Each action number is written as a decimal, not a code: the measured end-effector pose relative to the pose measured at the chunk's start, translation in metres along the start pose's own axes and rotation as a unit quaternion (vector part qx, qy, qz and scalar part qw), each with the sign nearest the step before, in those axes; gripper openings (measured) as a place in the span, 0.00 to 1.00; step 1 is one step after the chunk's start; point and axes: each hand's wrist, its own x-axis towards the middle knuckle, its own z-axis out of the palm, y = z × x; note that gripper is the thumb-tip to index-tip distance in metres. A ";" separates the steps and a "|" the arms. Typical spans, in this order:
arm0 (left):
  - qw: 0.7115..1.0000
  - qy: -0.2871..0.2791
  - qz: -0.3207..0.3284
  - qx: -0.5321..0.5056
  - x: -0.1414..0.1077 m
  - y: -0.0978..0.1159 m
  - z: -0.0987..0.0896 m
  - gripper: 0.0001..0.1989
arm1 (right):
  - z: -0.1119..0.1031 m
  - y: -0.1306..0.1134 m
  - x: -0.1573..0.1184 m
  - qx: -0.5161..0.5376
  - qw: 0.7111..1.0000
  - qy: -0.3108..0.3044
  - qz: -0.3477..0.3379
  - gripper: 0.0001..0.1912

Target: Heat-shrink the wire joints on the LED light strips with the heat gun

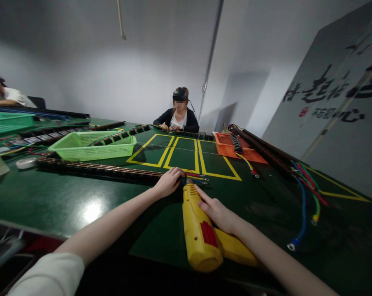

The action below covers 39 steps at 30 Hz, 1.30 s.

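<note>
Several wires point(196, 179) out of the black strip point(112, 171) on the bench point(59, 193), ring lugs already on. My left fingers point(175, 174) bend over its end; pinch unclear. Right fingers point(204, 196) grip yellow heat gun point(201, 230), nozzle at wires. Finish unreadable.

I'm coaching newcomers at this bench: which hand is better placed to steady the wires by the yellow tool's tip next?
Left, I'd say. The left hand is at the end of the dark strip, beside the wires, while the right hand is at the yellow tool.
</note>
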 end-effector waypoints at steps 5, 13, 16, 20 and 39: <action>1.000 -0.008 0.023 0.006 -0.003 0.001 -0.002 0.10 | -0.004 0.010 -0.008 0.002 1.000 0.006 0.003 0.41; 0.999 -0.033 0.025 0.031 -0.003 -0.002 -0.002 0.11 | -0.018 0.023 -0.029 0.005 0.999 0.024 0.048 0.39; 0.999 -0.033 0.022 0.036 -0.003 -0.003 0.000 0.11 | -0.019 0.021 -0.030 0.001 0.998 0.018 0.053 0.40; 0.999 -0.031 0.017 0.041 -0.002 -0.002 0.000 0.11 | -0.018 0.015 -0.027 -0.006 0.998 0.014 0.058 0.41; 0.998 -0.038 0.022 0.035 -0.002 -0.004 -0.005 0.14 | -0.002 0.006 -0.001 -0.003 1.000 0.016 0.012 0.40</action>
